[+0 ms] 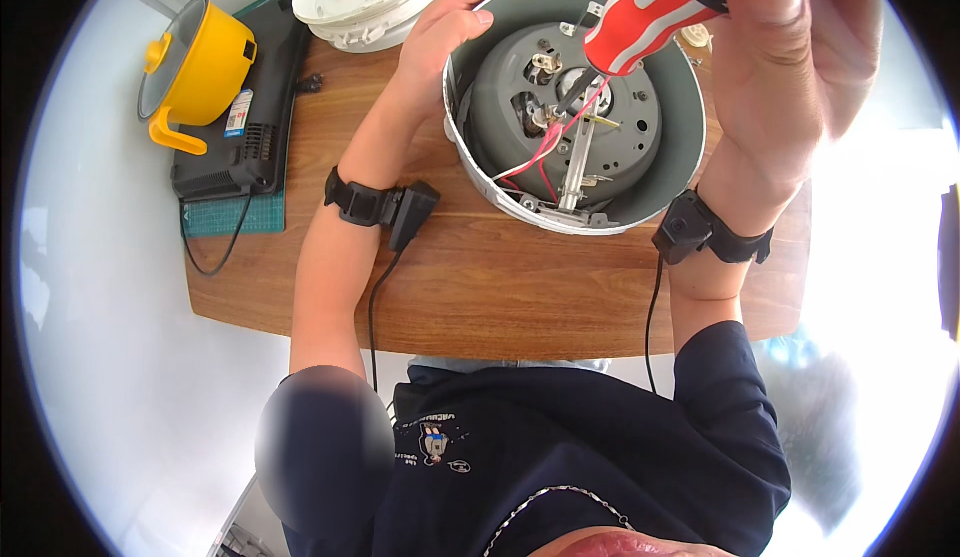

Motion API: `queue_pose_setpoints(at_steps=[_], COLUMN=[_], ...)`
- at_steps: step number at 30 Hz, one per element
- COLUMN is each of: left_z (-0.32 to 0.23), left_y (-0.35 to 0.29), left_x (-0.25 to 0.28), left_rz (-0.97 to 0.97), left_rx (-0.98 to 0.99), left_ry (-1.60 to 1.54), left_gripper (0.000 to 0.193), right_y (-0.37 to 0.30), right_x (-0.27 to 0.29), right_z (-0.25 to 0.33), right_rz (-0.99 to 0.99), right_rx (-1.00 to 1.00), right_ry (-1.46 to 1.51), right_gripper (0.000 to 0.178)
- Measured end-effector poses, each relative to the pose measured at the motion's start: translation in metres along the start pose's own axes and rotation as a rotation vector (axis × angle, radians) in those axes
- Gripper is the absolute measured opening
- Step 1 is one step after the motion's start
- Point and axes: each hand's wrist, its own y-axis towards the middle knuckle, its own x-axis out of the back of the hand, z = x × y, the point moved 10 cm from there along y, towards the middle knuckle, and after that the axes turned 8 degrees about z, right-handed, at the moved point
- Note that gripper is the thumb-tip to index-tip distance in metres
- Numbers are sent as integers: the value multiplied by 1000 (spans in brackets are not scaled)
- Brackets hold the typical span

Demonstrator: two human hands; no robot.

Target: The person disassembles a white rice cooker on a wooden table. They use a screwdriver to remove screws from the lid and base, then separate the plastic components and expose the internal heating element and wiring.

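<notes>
An upturned rice cooker housing (672,182) stands on the table, its grey underside laid bare. Inside show a round metal base (490,122), a metal lever arm (577,162) and pink and white wires (550,140). My left hand (440,32) lies along the upper left of the rim, thumb and fingers gripping it. Over the housing's right side, my right hand (790,77) is closed round the handle of a screwdriver (640,17) coloured red, white and dark blue. Its shaft slants down to the fittings near the centre; the exact contact of the tip cannot be made out.
At the far left, a yellow pot (205,67) sits on a black flat appliance (225,172) over a green cutting mat (265,212). White round plastic parts (365,2) lie behind my left hand. Cables run from the wrist devices (410,212) past the wooden table's (480,307) front edge.
</notes>
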Motion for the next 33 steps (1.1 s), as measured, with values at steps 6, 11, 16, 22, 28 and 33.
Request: queue_pose_setpoints(at_steps=[6, 11, 16, 22, 28, 33], left_z=[-3, 0, 2, 2, 8, 12], left_y=[-1, 0, -3, 4, -2, -2], left_x=[-3, -2, -1, 0, 3, 6], left_rz=[2, 2, -26, 107, 28, 55], left_rx=[26, 6, 36, -44, 10, 37], left_ry=[84, 75, 56, 229, 89, 98], left_gripper=[59, 61, 61, 62, 63, 61], right_y=[-3, -2, -3, -5, -2, 5], right_x=[-3, -6, -11, -35, -50, -54], right_z=[-3, -6, -1, 4, -1, 6], right_rz=[6, 19, 49, 153, 220, 245], right_rx=[-6, -16, -13, -67, -105, -118], right_ry=[1, 15, 56, 204, 336, 373], right_gripper=[82, 81, 80, 78, 77, 76])
